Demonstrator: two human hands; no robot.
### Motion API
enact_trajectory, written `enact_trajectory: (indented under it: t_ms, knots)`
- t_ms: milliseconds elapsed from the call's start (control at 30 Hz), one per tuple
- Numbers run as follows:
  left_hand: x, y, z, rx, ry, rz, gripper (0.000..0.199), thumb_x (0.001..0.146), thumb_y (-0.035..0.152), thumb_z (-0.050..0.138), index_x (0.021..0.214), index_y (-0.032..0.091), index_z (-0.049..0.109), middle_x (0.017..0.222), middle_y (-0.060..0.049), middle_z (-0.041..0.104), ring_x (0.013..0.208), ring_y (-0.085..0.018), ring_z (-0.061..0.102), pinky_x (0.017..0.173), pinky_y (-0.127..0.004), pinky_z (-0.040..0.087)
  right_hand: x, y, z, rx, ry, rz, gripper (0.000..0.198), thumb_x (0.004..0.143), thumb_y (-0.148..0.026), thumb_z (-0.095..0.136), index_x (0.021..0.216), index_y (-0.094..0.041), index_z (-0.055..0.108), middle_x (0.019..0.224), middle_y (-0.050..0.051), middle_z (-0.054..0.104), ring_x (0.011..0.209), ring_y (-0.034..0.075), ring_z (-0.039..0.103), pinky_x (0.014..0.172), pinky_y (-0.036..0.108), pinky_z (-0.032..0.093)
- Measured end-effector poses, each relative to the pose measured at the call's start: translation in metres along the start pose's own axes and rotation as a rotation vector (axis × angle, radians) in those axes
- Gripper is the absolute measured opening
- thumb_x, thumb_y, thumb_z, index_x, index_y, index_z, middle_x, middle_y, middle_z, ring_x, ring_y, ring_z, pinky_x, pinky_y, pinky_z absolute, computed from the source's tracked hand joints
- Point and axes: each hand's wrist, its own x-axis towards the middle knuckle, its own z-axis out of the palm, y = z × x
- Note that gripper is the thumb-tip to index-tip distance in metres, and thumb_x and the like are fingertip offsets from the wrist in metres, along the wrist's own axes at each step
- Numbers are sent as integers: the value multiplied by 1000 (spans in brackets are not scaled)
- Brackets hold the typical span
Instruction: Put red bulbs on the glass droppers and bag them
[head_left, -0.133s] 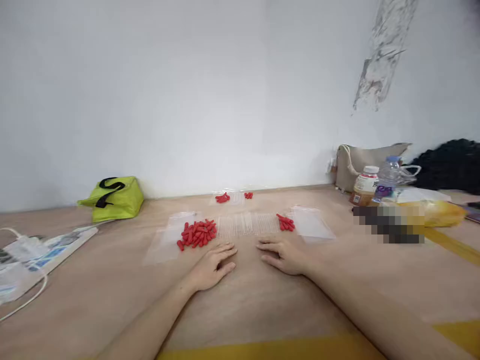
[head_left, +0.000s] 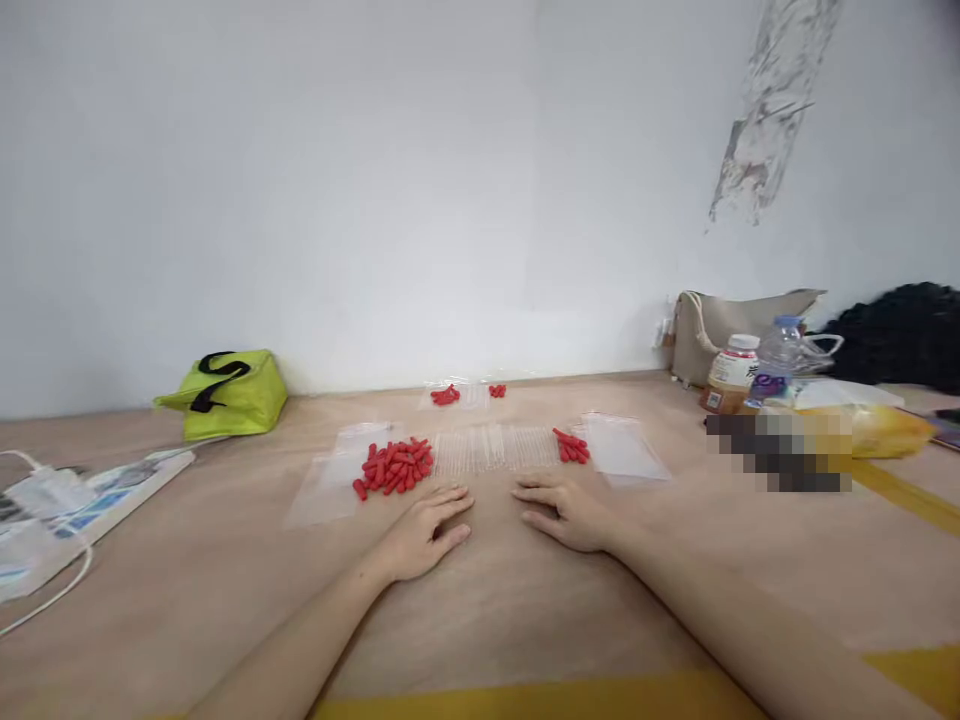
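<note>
My left hand (head_left: 427, 530) rests on the tabletop (head_left: 480, 610) with its fingers stretched out and nothing in them. Just beyond its fingertips lies a large pile of small red plug-like pieces (head_left: 396, 466). My right hand (head_left: 562, 510) lies opposite, open and holding nothing, close to a smaller pile of red pieces (head_left: 572, 447). Between the two piles spreads a row of thin clear sticks or tubes (head_left: 491, 449). Flat clear plastic bags (head_left: 330, 490) lie left of the large pile, and another clear bag (head_left: 622, 447) is on the right.
By the wall, clear bags hold red pieces (head_left: 445, 395). A lime-green bag (head_left: 236, 398) and a power strip (head_left: 112, 510) with cables stand left. At right are a beige bag (head_left: 690, 340), a tea bottle (head_left: 731, 375), a clear bottle (head_left: 776, 360) and a yellow package (head_left: 885, 430).
</note>
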Motion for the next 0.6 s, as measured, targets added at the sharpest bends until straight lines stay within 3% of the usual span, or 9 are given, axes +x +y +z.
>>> enact_trajectory:
  t_ms: [133, 233, 367, 467, 533, 600]
  knots:
    - [-1, -1, 0, 4, 9, 14, 40, 87, 39, 40, 124, 25, 46, 132, -4, 41, 123, -20, 35, 100, -39, 29, -1, -3, 2, 46, 50, -6, 41, 81, -42, 43, 117, -23, 53, 123, 7, 50, 111, 20, 46, 94, 35, 35]
    - [-2, -1, 1, 5, 23, 23, 38, 86, 37, 41, 123, 25, 47, 131, -5, 42, 121, -20, 36, 99, -39, 31, 4, 3, -2, 28, 167, 54, 29, 80, -32, 46, 100, -21, 63, 104, 7, 61, 95, 18, 55, 84, 31, 41]
    - [4, 3, 2, 26, 174, 29, 27, 82, 31, 49, 106, 23, 59, 114, -5, 55, 105, -20, 48, 90, -36, 38, 24, 32, -24, -136, 371, 387, 19, 75, -22, 47, 77, -18, 65, 81, 5, 65, 82, 16, 57, 75, 26, 40]
    - [27, 6, -1, 116, 330, -117, 15, 78, 27, 51, 82, 21, 64, 89, -4, 59, 89, -19, 52, 83, -34, 40, 43, 55, -43, -172, 341, 686, 18, 73, -26, 49, 79, -18, 65, 80, 6, 66, 80, 16, 58, 68, 24, 39]
    - [50, 5, -3, 202, 360, -324, 13, 75, 28, 53, 73, 20, 63, 84, -3, 59, 89, -20, 52, 81, -31, 39, 53, 64, -50, -164, 299, 775, 19, 72, -28, 50, 74, -17, 65, 67, 6, 66, 73, 17, 59, 63, 25, 39]
    - [76, 1, -3, 227, 369, -434, 13, 73, 29, 54, 71, 19, 64, 86, -6, 60, 90, -23, 52, 79, -32, 39, 60, 67, -52, -139, 243, 822, 20, 71, -29, 50, 63, -17, 65, 52, 5, 62, 63, 17, 59, 59, 24, 39]
